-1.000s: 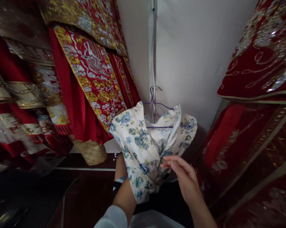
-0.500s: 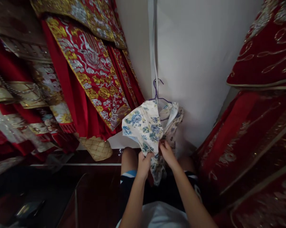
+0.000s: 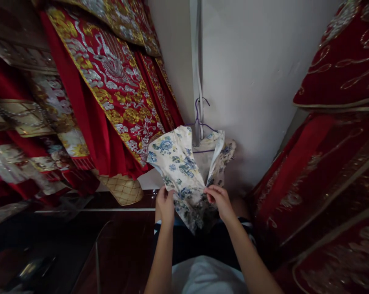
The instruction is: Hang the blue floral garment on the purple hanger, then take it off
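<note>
A white sleeveless garment with blue flowers (image 3: 181,165), a blouse or dress, hangs on a purple hanger (image 3: 197,114) with its front neckline open in a V. My left hand (image 3: 166,204) grips the left side of the cloth near the waist; the fingertips are partly behind the fabric. At the bottom of the V, my right hand (image 3: 217,199) pinches the front edge between thumb and fingers. The garment's lower part droops over my lap in dark folds.
Red embroidered costumes (image 3: 111,81) with gold and silver patterns hang on the left. More red garments (image 3: 319,163) hang on the right. A pale wall (image 3: 248,73) stands behind the hanger, and a quilted cream piece (image 3: 121,188) dangles lower left.
My left hand has moved left, spreading the garment's front wider. My right hand has shifted slightly and pinches the edge at the V. The view has drifted a little.
</note>
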`<state>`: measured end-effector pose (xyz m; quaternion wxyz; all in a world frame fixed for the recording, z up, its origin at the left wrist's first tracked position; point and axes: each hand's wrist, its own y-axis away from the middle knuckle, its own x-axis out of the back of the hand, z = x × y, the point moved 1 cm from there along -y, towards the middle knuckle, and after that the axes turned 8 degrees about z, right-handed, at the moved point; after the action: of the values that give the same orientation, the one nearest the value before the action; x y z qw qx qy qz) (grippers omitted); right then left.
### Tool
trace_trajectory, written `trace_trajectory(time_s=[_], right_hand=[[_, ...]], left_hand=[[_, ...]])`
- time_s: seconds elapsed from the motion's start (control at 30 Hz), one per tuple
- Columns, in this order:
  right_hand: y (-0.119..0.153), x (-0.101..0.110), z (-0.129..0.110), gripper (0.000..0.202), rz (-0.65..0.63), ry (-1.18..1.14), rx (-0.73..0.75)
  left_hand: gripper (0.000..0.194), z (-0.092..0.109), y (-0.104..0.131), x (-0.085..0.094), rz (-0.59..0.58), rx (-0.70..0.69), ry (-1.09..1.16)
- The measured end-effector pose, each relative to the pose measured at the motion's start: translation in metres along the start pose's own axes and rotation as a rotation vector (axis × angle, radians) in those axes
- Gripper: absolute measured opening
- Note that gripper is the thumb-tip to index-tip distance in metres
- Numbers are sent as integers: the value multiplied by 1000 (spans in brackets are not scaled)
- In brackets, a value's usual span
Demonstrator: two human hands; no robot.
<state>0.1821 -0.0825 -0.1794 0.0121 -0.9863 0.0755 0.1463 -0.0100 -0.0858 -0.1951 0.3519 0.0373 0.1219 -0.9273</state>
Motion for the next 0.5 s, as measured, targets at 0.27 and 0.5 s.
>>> trace_trajectory(time_s=[0.27,0.5], right_hand=[[14,-13,-10,27,-82,122,-36],[17,-11,-14,29,-64,98,-2]], left_hand=[[25,6,48,-26,-324,-367,-155],[10,5,64,-44,-478,-250,-99]])
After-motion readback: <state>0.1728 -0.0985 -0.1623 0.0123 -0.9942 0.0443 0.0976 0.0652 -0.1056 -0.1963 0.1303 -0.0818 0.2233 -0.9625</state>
